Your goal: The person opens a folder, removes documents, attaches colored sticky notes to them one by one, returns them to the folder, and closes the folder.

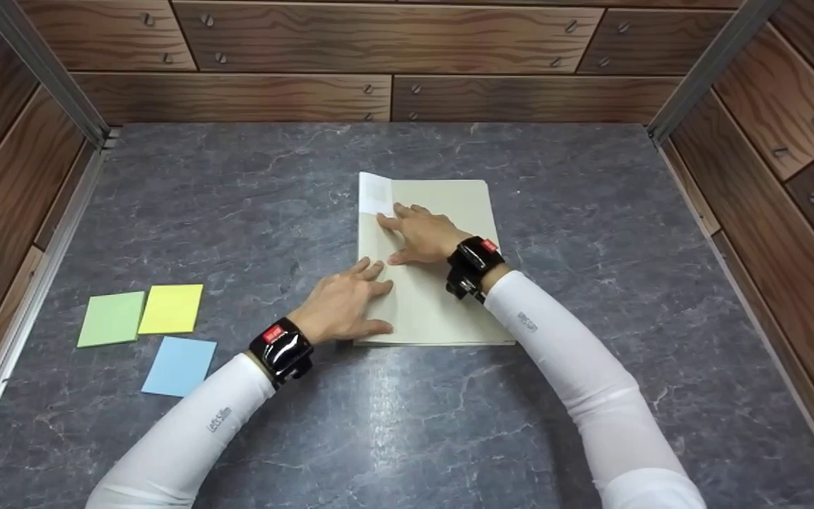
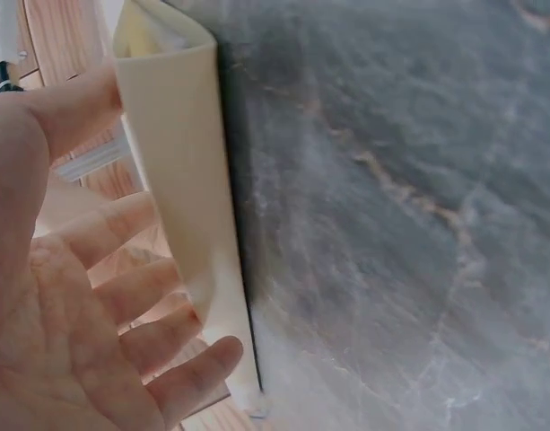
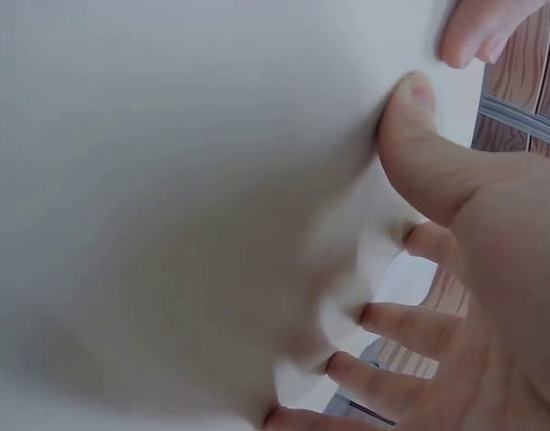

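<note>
A cream-coloured notebook [image 1: 442, 297] lies on the table, with a white printed patch [image 1: 376, 194] at its top left corner. My left hand [image 1: 342, 304] rests on its lower left side with fingers spread. Higher up, my right hand [image 1: 427, 235] presses on the cover, fingertips toward the left part. In the left wrist view the notebook's edge [image 2: 180, 171] looks thick and rounded, bulging at one end, and the left fingers [image 2: 162, 337] reach over it. The right wrist view shows the right thumb [image 3: 409, 135] and fingertips touching the cream surface [image 3: 167, 180].
Green [image 1: 111, 319], yellow [image 1: 171, 309] and blue [image 1: 179, 366] sticky note pads lie on the left of the dark marbled table [image 1: 591, 212]. Wood-patterned walls [image 1: 386, 39] enclose the back and both sides.
</note>
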